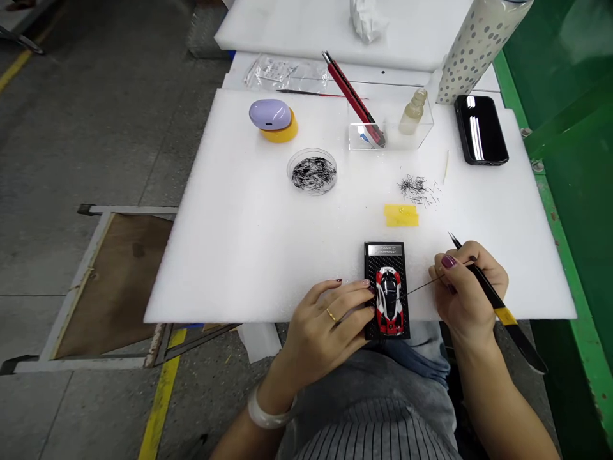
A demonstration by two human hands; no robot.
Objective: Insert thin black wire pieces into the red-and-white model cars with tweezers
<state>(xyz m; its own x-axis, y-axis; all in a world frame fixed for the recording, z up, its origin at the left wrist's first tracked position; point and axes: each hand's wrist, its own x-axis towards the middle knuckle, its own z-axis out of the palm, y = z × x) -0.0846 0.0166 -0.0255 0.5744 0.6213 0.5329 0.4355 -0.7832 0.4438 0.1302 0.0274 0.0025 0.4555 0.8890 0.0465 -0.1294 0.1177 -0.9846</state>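
A red, white and black model car (389, 300) sits on a black textured display base (371, 259) with a silver plate at its far end. The base's near end juts past the table edge. My left hand (318, 329) holds the base from its left side, fingertips resting on it beside the car; the thumb is hidden. Pinched in my right hand (467, 287) is a thin dark rod (424, 286), its tip reaching the car's right side. Black tweezers (486, 287) with a yellow band also lie in that hand, points facing away from me.
Beyond the base are yellow tape (401, 216), short black strands (414, 187) and a round dish (312, 172) of more strands. Farther back stand a clear tray (390, 137) with a red cutter (352, 92) and small bottle (412, 114), a lilac case (270, 115), black device (481, 131) and dotted tumbler (474, 54).
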